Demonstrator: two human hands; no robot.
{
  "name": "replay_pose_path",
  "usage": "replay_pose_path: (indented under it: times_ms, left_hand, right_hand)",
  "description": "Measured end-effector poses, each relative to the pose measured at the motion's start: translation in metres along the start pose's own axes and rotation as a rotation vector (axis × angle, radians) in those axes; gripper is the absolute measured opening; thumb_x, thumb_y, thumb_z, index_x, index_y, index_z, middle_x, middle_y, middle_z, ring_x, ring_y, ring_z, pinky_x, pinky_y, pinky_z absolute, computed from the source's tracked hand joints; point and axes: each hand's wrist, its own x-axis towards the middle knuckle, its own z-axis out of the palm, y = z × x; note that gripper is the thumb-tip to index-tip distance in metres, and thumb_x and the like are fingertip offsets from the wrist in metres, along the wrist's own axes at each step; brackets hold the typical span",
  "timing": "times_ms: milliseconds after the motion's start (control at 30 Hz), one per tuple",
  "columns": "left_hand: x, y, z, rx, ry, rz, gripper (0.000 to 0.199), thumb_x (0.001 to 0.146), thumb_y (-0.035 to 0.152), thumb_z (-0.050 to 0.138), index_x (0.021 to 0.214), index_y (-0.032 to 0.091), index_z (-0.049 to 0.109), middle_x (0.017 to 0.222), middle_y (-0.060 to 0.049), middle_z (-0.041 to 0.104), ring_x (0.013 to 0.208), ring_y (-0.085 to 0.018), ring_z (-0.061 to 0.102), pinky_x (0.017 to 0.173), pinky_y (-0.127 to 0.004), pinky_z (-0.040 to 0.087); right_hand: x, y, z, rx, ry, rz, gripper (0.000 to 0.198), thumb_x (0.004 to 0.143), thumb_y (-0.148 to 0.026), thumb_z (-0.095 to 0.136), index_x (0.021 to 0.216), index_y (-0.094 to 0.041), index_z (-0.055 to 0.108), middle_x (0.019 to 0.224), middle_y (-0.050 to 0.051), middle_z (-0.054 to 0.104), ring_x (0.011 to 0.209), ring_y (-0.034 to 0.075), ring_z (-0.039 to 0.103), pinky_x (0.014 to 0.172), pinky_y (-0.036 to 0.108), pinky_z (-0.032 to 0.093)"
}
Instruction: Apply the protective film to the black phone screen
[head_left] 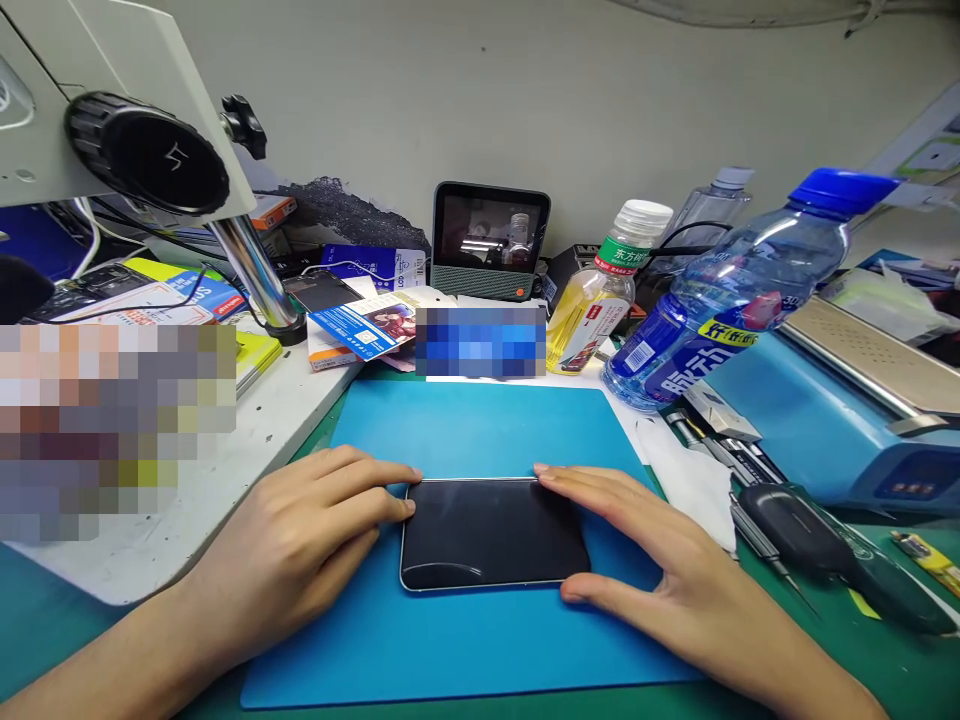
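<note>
A smartphone (491,535) with a dark, glossy screen lies face up and crosswise on a blue mat (480,650). My left hand (300,540) is at its left end, with two outstretched fingertips touching the upper left corner and edge; its thumb is hidden. Around the right end, my right hand (660,560) spans the phone, its fingertips at the far edge and its thumb at the near edge. Light reflects in a curved streak near the bottom of the screen.
A microscope stand (255,260) rises from a white base (277,440) at left. Behind the mat are a small display (491,240), a yellow drink bottle (592,310) and a tilted water bottle (720,300). Screwdrivers (765,540), a black-handled tool (795,530) and a blue machine (825,420) lie right.
</note>
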Motion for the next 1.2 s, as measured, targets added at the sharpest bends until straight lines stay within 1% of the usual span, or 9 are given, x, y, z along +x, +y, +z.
replay_pose_path:
  times_ms: [333,467,600,700,900,967,1067,1100,1200]
  left_hand:
    - [0.004,0.000,-0.002,0.017,-0.006,0.008,0.029,0.103,0.011,0.047,0.110,0.024,0.071,0.127,-0.006,0.077,0.108,-0.022,0.072,0.090,-0.036,0.058]
    - [0.005,0.003,-0.003,0.022,-0.046,0.009,0.030,0.097,0.009,0.047,0.112,0.023,0.069,0.134,-0.007,0.074,0.112,-0.024,0.070,0.095,-0.039,0.056]
    - [0.007,0.009,-0.005,0.049,-0.132,0.012,0.018,0.094,0.028,0.062,0.111,0.020,0.065,0.144,-0.011,0.068,0.116,-0.031,0.067,0.095,-0.047,0.056]
    - [0.009,0.010,-0.007,0.065,-0.194,0.029,0.039,0.091,0.051,0.076,0.112,0.021,0.062,0.148,-0.013,0.065,0.122,-0.034,0.064,0.096,-0.048,0.055]
    - [0.007,0.008,-0.003,0.017,-0.198,-0.059,0.034,0.095,0.050,0.075,0.110,0.024,0.060,0.142,-0.010,0.063,0.122,-0.031,0.062,0.099,-0.046,0.052]
    - [0.005,0.007,-0.001,-0.014,-0.189,-0.082,0.033,0.096,0.049,0.075,0.109,0.024,0.058,0.140,-0.010,0.062,0.123,-0.031,0.060,0.100,-0.047,0.052]
    - [0.001,0.006,0.002,-0.087,-0.162,-0.126,0.040,0.095,0.046,0.077,0.120,0.025,0.054,0.139,-0.010,0.061,0.126,-0.031,0.058,0.103,-0.047,0.051]
    - [0.000,0.005,0.003,-0.106,-0.141,-0.135,0.050,0.094,0.045,0.078,0.130,0.025,0.050,0.139,-0.010,0.060,0.126,-0.031,0.058,0.105,-0.048,0.050]
    - [-0.001,0.005,0.005,-0.127,-0.132,-0.169,0.087,0.090,0.044,0.083,0.157,0.029,0.029,0.139,-0.010,0.059,0.127,-0.031,0.058,0.110,-0.050,0.048]
  right_hand:
    - [0.003,-0.002,-0.003,-0.002,-0.034,0.068,0.071,0.091,-0.059,0.073,0.157,-0.041,0.052,0.157,0.005,0.059,0.140,0.034,0.061,0.115,0.051,0.053]
    - [0.002,0.000,-0.001,0.002,-0.047,0.069,0.072,0.092,-0.060,0.071,0.158,-0.041,0.048,0.160,0.005,0.056,0.143,0.034,0.057,0.117,0.053,0.051]
    - [0.002,-0.002,-0.001,0.009,-0.074,0.069,0.072,0.094,-0.060,0.069,0.160,-0.040,0.046,0.162,0.007,0.053,0.147,0.034,0.053,0.121,0.056,0.046]
    - [0.005,-0.005,-0.004,0.018,-0.094,0.068,0.072,0.094,-0.060,0.068,0.159,-0.039,0.046,0.163,0.007,0.051,0.148,0.034,0.051,0.122,0.056,0.045]
    - [0.006,-0.013,-0.012,-0.049,-0.159,0.032,0.073,0.095,-0.065,0.065,0.160,-0.039,0.044,0.164,0.006,0.049,0.149,0.032,0.050,0.120,0.053,0.048]
    - [0.004,-0.019,-0.008,-0.133,-0.108,-0.014,0.076,0.096,-0.065,0.065,0.162,-0.037,0.041,0.166,0.006,0.048,0.150,0.032,0.049,0.120,0.052,0.049]
    - [0.003,-0.034,0.008,-0.297,0.118,-0.169,0.069,0.101,-0.056,0.062,0.161,-0.026,0.044,0.165,0.010,0.050,0.151,0.032,0.047,0.123,0.053,0.045]
    - [0.004,-0.040,0.015,-0.337,0.210,-0.231,0.062,0.102,-0.051,0.061,0.157,-0.023,0.049,0.162,0.011,0.053,0.149,0.032,0.049,0.123,0.053,0.044]
    - [0.012,-0.063,0.037,-0.380,0.346,-0.366,0.051,0.104,-0.045,0.061,0.147,-0.017,0.061,0.158,0.013,0.057,0.147,0.029,0.051,0.123,0.049,0.045]
